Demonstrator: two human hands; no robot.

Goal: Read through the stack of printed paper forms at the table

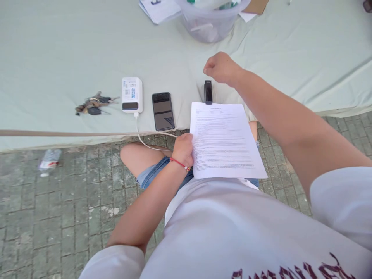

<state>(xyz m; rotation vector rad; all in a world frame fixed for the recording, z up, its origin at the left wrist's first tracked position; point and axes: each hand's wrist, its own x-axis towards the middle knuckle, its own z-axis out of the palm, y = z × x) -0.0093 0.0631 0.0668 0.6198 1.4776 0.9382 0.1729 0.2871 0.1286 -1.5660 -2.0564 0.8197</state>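
My left hand (183,149), with a red cord bracelet at its wrist, grips the left edge of a printed paper sheet (226,139); whether more sheets lie under it I cannot tell. The paper extends from the table's edge over my lap. At its top edge a small black stapler (208,92) stands on the tablecloth, its near end meeting the paper. Just beyond the stapler, my right hand (221,69) is curled into a fist, apart from it, with nothing seen in its fingers.
Left of the paper lie a dark phone (163,111), a white power bank (131,95) with a cable (145,144), and keys (94,104). A clear plastic tub (207,29) and papers (161,11) are at the back. A plastic bottle (50,159) lies on the paving.
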